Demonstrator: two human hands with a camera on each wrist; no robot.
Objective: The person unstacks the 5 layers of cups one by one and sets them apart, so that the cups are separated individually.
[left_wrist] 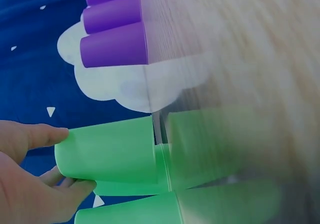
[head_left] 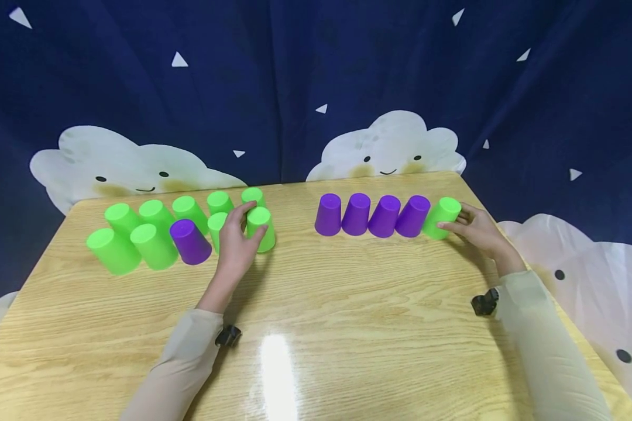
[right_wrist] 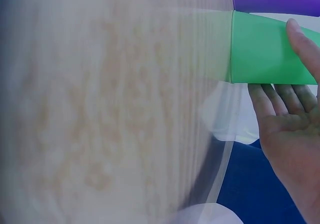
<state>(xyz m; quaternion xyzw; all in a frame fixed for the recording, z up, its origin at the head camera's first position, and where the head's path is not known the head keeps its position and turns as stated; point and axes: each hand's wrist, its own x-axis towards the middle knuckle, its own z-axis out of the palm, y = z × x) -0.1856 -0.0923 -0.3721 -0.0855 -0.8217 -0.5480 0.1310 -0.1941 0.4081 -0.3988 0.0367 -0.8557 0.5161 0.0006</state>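
Note:
My left hand (head_left: 238, 238) grips an upside-down green cup (head_left: 260, 229) near its closed end, at the right end of the front row in the left group. In the left wrist view, the thumb lies on one side of that green cup (left_wrist: 107, 151) and the fingers on the other. On the right, my right hand (head_left: 478, 231) holds another upside-down green cup (head_left: 442, 219), its thumb across the front and its fingers along the right side. This cup stands at the right end of a row of several purple cups (head_left: 384, 216).
More upside-down green cups (head_left: 113, 251) stand in two rows at the left, with one purple cup (head_left: 191, 242) in the front row. The wooden table (head_left: 379, 321) ends at a dark blue curtain (head_left: 279, 76) with cloud prints.

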